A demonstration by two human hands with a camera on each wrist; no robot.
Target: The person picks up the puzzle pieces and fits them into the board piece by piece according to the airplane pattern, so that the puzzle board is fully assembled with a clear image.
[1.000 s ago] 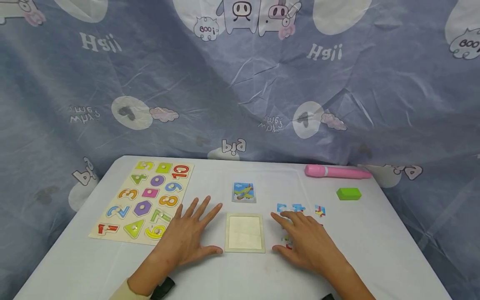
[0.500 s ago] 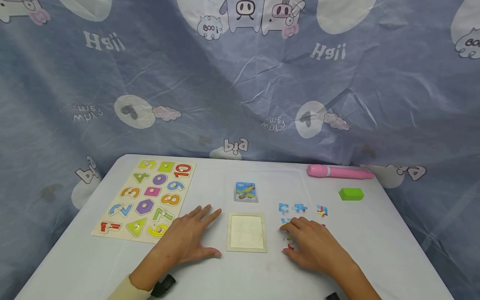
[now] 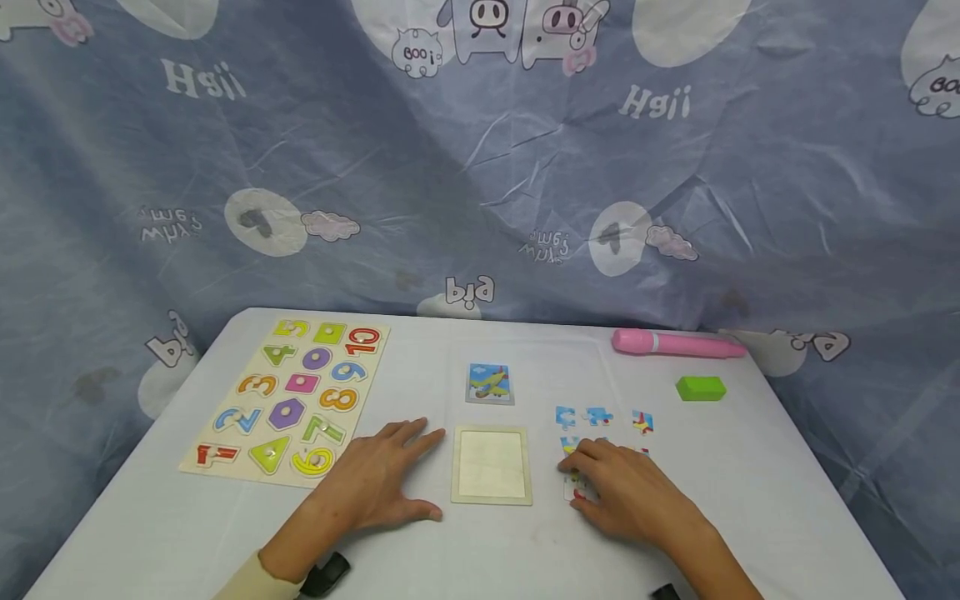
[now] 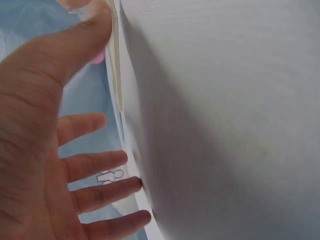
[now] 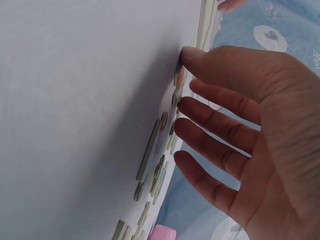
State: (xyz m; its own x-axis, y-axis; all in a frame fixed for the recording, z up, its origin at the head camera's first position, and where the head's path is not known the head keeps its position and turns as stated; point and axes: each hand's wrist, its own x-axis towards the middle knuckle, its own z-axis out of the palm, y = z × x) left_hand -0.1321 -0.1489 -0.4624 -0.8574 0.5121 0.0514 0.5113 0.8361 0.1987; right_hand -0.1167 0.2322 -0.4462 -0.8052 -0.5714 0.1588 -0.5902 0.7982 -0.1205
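My right hand [image 3: 630, 493] lies low over several jigsaw pieces [image 3: 597, 416] with bits of an airplane picture, hiding some of them. Its thumb and index fingertip are at a piece [image 3: 572, 490] at the near left. In the right wrist view, the thumb [image 5: 194, 54] reaches a piece's edge while the other fingers stay loosely extended. My left hand [image 3: 375, 482] rests on the white table with fingers apart, left of a square wooden puzzle tray [image 3: 491, 464]. It holds nothing; its thumb and fingers are spread in the left wrist view.
Behind the tray lies a small airplane picture [image 3: 490, 383]. A number-and-shape board [image 3: 255, 417] sits at the left, close to my left hand. A pink marker-shaped stick [image 3: 678, 343] and a green block [image 3: 701, 388] lie at the back right. A patterned cloth [image 3: 420, 183] hangs behind.
My right hand has drawn nearer and slightly right, uncovering more pieces at the back, and its fingers have come down over the near-left piece. The left hand's fingers have bent a little.
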